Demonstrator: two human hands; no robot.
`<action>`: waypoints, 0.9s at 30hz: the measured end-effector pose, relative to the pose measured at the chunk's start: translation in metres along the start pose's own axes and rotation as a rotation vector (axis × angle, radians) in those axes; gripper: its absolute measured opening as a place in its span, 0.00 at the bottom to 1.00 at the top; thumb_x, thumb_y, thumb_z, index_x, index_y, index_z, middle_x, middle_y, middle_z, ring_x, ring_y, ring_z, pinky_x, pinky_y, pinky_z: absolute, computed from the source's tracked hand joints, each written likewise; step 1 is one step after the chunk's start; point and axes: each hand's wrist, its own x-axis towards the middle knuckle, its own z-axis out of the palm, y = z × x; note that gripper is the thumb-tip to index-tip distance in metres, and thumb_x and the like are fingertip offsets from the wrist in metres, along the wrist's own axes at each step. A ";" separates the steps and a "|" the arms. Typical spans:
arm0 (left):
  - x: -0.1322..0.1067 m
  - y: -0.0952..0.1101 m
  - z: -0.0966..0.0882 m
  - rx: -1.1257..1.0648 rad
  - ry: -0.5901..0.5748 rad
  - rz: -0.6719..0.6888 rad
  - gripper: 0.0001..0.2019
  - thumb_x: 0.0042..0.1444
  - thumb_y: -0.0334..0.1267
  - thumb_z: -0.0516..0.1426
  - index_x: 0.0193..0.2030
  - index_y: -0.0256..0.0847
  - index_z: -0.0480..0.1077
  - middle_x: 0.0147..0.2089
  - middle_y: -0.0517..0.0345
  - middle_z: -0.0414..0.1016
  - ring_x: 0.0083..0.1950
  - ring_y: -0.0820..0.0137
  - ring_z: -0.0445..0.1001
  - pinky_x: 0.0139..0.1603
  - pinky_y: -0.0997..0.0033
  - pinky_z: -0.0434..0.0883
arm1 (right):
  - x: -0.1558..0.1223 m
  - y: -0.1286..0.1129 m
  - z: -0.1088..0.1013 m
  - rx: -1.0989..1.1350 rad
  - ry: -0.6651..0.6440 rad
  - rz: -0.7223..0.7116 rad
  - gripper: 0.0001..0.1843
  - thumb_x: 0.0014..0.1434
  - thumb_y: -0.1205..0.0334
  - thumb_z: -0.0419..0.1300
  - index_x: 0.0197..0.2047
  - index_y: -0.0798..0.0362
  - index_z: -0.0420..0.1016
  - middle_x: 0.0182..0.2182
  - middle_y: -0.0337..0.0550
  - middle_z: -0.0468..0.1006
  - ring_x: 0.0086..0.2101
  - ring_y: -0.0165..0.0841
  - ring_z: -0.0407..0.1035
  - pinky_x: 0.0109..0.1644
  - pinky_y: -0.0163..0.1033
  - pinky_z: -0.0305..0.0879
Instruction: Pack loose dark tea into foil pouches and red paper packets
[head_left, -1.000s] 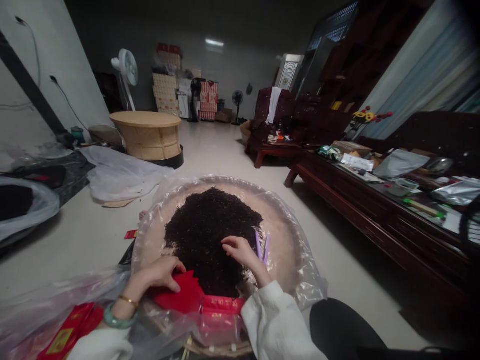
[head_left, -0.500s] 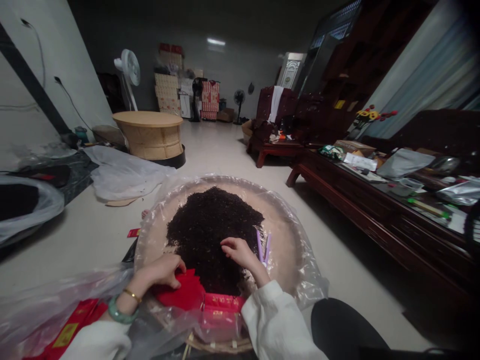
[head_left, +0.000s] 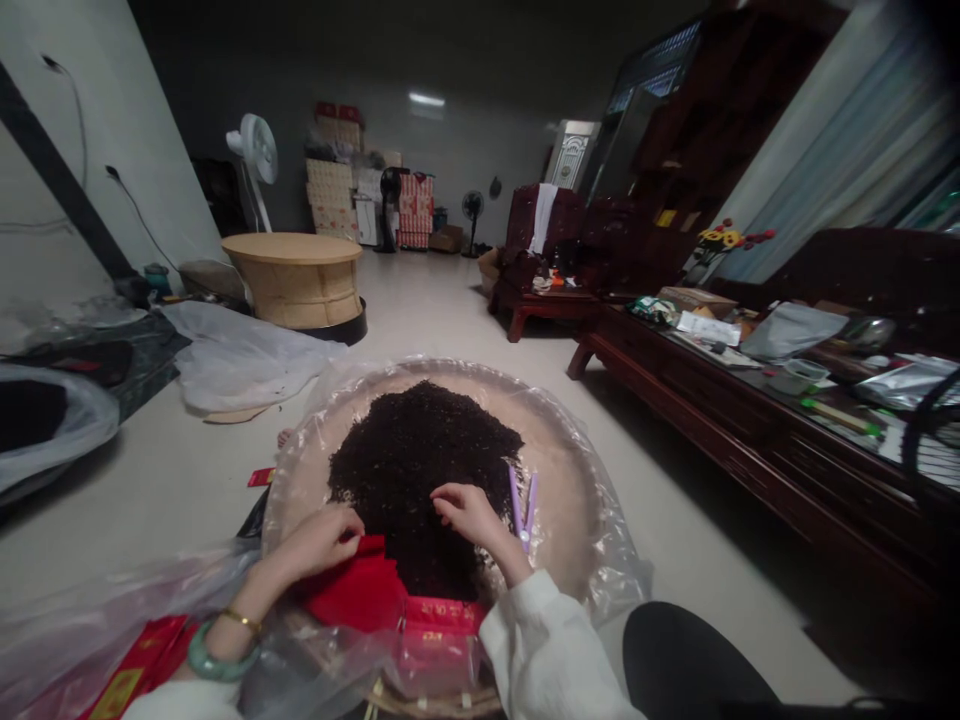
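A round woven tray (head_left: 570, 480) lined with clear plastic sits in front of me with a heap of dark loose tea leaves (head_left: 424, 450) on it. My left hand (head_left: 322, 538) pinches the top edge of a red packet (head_left: 349, 590) at the near rim. My right hand (head_left: 469, 515) rests on the near side of the heap, fingers curled down into the leaves. A purple clip (head_left: 523, 505) lies on the tray just right of that hand. More red packets (head_left: 439, 615) lie under plastic at the near edge.
A long dark wooden table (head_left: 750, 410) with bags and clutter runs along the right. On the left lie plastic sheets (head_left: 240, 355), a round bamboo tub (head_left: 296, 280) and a bag (head_left: 45, 420). Fans and boxes stand at the far wall.
My left hand has slid a little up the red packet, closing on its top edge. My right hand has shifted slightly left and nearer over the leaves.
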 end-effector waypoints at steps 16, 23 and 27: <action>0.060 0.058 0.026 -0.607 0.479 -0.069 0.16 0.53 0.49 0.50 0.40 0.43 0.70 0.33 0.56 0.82 0.35 0.66 0.80 0.36 0.73 0.74 | 0.008 -0.003 0.029 -0.059 0.486 -0.383 0.23 0.56 0.72 0.55 0.55 0.52 0.71 0.46 0.50 0.74 0.44 0.37 0.71 0.48 0.41 0.71; 0.062 0.050 0.039 -0.649 0.568 -0.114 0.16 0.53 0.51 0.50 0.38 0.42 0.69 0.32 0.55 0.82 0.34 0.65 0.80 0.35 0.71 0.75 | 0.007 -0.002 0.036 -0.136 0.505 -0.435 0.22 0.59 0.71 0.53 0.56 0.51 0.72 0.48 0.51 0.75 0.48 0.37 0.70 0.54 0.43 0.68; 0.062 0.045 0.042 -0.677 0.578 -0.151 0.17 0.52 0.52 0.51 0.37 0.41 0.69 0.31 0.55 0.82 0.33 0.64 0.80 0.35 0.70 0.75 | 0.004 -0.004 0.037 -0.234 0.480 -0.499 0.23 0.61 0.71 0.52 0.58 0.49 0.70 0.52 0.51 0.73 0.52 0.38 0.67 0.57 0.46 0.66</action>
